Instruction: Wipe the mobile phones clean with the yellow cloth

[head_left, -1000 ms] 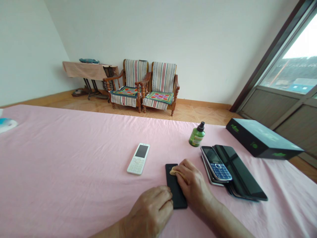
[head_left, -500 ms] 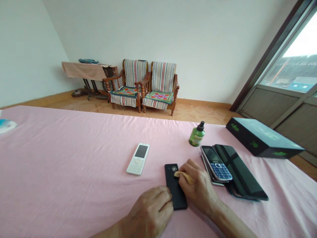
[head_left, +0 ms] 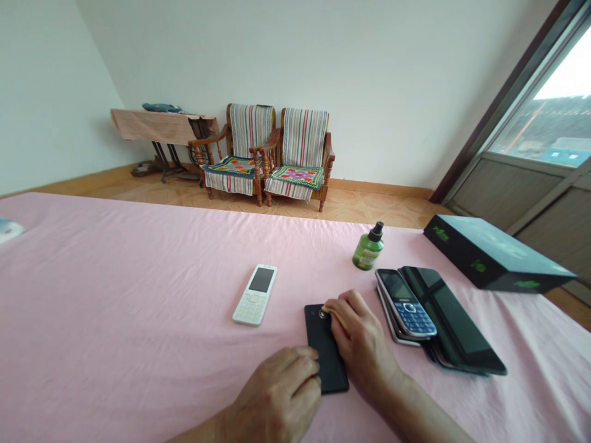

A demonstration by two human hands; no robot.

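the black phone (head_left: 329, 363) lies on the pink sheet (head_left: 138, 307), the left hand (head_left: 281, 394) gripping its edge, while the right hand (head_left: 367, 347) pinches a yellow cloth (head_left: 337, 315) by its lens (head_left: 322, 314): rubbing seems under way, unfinished. whether the white phone (head_left: 253, 298) or blue phone (head_left: 414, 318) is done, i cannot tell.

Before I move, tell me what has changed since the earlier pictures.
The right hand drew the cloth down off the lens of the black phone, then back up to its edge. Nothing was grasped or released. The left hand stays on the phone; the white phone and green bottle stayed put.
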